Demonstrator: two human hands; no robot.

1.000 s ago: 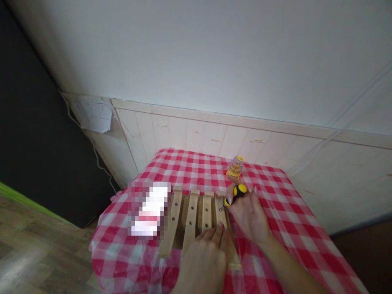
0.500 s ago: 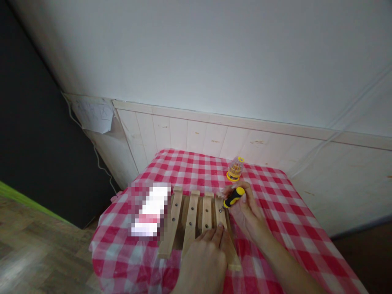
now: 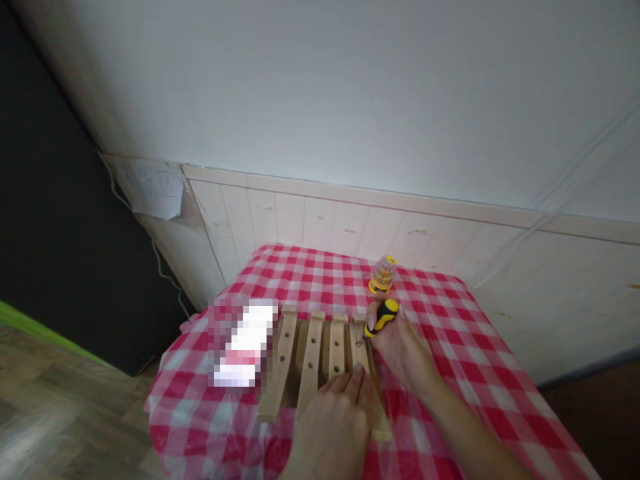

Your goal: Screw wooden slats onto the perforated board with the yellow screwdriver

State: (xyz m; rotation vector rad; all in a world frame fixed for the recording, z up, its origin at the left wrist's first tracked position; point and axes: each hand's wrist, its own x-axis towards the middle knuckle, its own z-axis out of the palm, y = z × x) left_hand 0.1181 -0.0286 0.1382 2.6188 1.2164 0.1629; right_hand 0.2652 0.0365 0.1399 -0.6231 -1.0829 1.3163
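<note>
A yellow-and-black screwdriver is gripped in my right hand, its handle tilted up to the right. Its tip meets a screw in the rightmost wooden slat. My left hand lies over the lower part of the slats, fingers stretched forward and pressing on the wood near that screw. The other slats, such as the leftmost one, lie side by side across wooden crosspieces, and dark screws show in them. My left hand hides the lower ends of the middle slats.
A clear bit case with a yellow base stands behind the slats. To their left lies a pixelated white object. A red-and-white checked cloth covers the table, which sits against a panelled wall.
My right hand has turned around the screwdriver handle, with the fingers shifted and the handle's top a little to the left. My left hand stays in place on the slats.
</note>
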